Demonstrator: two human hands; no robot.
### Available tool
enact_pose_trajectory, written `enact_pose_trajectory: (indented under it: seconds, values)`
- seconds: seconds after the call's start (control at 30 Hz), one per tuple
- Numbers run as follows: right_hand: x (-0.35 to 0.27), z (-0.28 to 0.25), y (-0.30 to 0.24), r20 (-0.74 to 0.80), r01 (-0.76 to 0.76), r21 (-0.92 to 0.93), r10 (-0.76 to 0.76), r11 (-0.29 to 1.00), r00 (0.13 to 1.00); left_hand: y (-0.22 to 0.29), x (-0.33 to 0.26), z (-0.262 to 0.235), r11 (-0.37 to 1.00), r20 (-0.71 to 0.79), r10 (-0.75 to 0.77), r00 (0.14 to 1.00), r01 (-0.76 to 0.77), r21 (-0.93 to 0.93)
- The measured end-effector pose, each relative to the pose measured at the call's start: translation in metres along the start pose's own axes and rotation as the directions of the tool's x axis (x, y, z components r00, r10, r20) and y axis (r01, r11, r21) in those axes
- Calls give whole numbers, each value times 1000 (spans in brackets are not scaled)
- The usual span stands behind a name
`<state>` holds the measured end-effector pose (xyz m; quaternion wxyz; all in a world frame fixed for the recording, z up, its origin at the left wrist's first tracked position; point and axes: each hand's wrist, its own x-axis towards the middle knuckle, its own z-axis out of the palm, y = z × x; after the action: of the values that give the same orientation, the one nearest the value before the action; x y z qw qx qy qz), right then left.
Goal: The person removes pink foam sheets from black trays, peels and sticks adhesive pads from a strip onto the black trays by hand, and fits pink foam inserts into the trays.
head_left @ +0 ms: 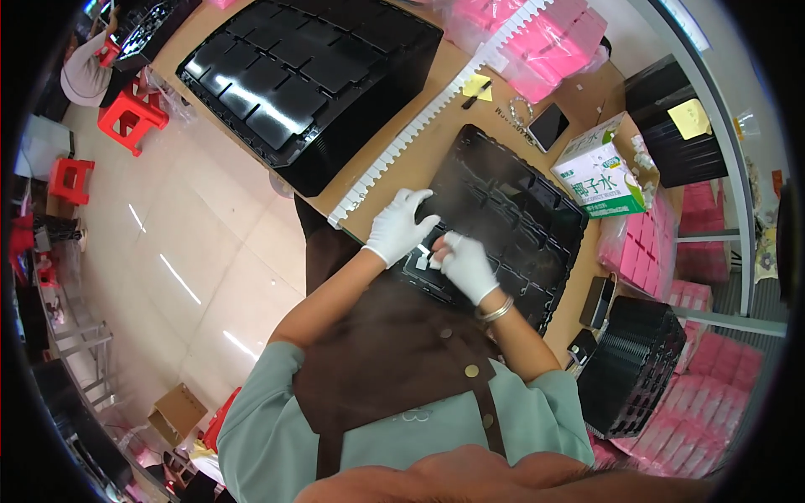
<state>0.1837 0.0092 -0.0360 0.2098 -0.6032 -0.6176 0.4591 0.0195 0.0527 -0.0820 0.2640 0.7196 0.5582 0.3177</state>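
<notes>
A black plastic tray (520,222) with moulded compartments lies at a slant on the table before me. My left hand (397,226), in a white glove, rests at the tray's left edge, its thumb and fingers apart. Close to it, my right hand (468,267) is over the near part of the tray, gloved with bare fingertips showing. Its fingers are curled together; what they may hold is too small to tell. A small white piece (422,258) lies in the near left compartment, just beside the right fingertips.
A tall stack of black trays (310,75) stands far left on the table (381,126). A white notched strip (428,113) runs beside it. Right are a phone (548,127), a green-white carton (599,172), pink packs (641,243) and another black tray stack (633,365). Red stools (130,117) stand on the floor.
</notes>
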Motion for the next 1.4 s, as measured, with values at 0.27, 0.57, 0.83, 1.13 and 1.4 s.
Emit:
enact_pose_trajectory:
  seconds: [0.27, 0.57, 0.83, 1.13, 1.4]
  values:
    - [-9, 18, 8, 116, 245, -247, -222, 937, 968, -12, 5, 7, 983, 64, -142, 988, 148, -111]
    - [-10, 33, -1, -48, 165, -332, -191, 929, 980, -14, 5, 11, 991, 10, -97, 995, 97, -87]
    - [-12, 32, 20, -92, 192, -154, -208, 969, 974, -17, 3, 11, 990, 21, -111, 994, 112, -86]
    - [-3, 23, 18, 49, 182, -79, -179, 980, 983, -15, 4, 13, 991, -35, -89, 995, 85, -106]
    - [-1, -80, -13, -613, 405, 245, -183, 881, 769, -9, 3, 8, 987, -27, -97, 995, 93, -133]
